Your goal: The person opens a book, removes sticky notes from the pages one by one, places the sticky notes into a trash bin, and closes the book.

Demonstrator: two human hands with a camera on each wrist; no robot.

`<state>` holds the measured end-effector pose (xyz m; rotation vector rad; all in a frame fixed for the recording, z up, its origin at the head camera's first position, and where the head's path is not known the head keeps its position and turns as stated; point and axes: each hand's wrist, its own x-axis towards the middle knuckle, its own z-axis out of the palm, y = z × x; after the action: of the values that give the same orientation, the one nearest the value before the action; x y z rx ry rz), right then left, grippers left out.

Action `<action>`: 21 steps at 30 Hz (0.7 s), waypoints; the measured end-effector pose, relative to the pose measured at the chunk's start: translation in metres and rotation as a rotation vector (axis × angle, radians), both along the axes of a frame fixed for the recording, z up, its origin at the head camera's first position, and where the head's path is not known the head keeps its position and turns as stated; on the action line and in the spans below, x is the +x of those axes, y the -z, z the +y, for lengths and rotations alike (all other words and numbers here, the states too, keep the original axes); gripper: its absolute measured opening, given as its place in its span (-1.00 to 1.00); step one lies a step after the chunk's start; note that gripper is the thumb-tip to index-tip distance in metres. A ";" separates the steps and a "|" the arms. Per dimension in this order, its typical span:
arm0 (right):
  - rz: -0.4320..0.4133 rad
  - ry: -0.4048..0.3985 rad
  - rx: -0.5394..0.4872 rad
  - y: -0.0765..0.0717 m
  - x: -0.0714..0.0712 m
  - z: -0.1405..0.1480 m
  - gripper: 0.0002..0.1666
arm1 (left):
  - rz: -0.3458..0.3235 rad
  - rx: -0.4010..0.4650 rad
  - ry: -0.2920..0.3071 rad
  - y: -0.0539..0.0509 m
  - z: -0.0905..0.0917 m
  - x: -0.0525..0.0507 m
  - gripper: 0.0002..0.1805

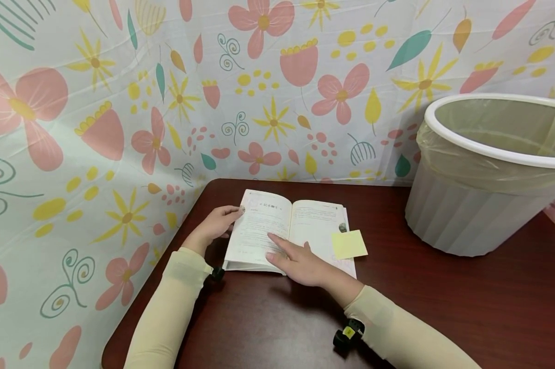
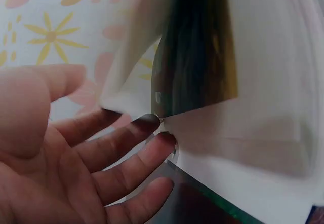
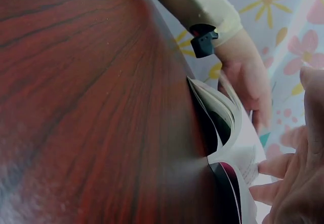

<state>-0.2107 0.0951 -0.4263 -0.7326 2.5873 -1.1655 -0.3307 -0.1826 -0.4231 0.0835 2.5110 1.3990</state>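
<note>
An open book [image 1: 268, 225] with printed white pages lies on the dark red table [image 1: 259, 318]. At its left edge, my left hand [image 1: 214, 225] touches the page edges. The left wrist view has the fingers [image 2: 134, 155] loosely extended against the leaves, with the thumb apart; a dark, coloured page [image 2: 197, 57] shows between lifted, blurred leaves. My right hand [image 1: 302, 261] is spread over the middle of the book, fingers pointing left across the left page. In the right wrist view, its fingertips [image 3: 273, 165] meet the page.
A yellow sticky note [image 1: 349, 244] lies over the right page's outer edge, beside a small dark round thing [image 1: 343, 227]. Farther right stands a grey lined bin [image 1: 461, 205] with a white rim. A flowered curtain [image 1: 268, 128] hangs behind and to the left.
</note>
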 end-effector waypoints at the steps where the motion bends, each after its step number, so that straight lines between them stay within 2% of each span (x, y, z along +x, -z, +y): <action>1: 0.001 -0.008 0.006 0.000 0.000 0.000 -0.21 | 0.011 -0.017 -0.002 0.002 0.000 -0.001 -0.48; 5: -0.010 -0.031 0.013 0.000 -0.002 0.002 -0.28 | 0.074 -0.139 -0.001 0.006 -0.001 0.000 -0.60; 8: -0.016 -0.044 0.005 -0.002 -0.003 0.003 -0.28 | 0.128 -0.255 0.003 0.006 0.000 0.002 -0.61; 11: -0.016 -0.040 -0.002 -0.003 -0.006 0.004 -0.27 | 0.157 -0.333 -0.002 0.004 0.003 0.005 -0.58; 16: -0.036 -0.004 -0.019 -0.005 -0.009 0.009 -0.24 | 0.150 -0.364 -0.003 0.001 0.008 0.008 -0.53; 21: -0.035 0.018 -0.021 -0.010 -0.013 0.018 -0.22 | 0.142 -0.332 0.019 -0.002 0.012 0.011 -0.37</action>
<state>-0.2238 0.1134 -0.4163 -0.6881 2.5619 -1.2017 -0.3200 -0.1705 -0.4213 0.1463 2.8144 0.9822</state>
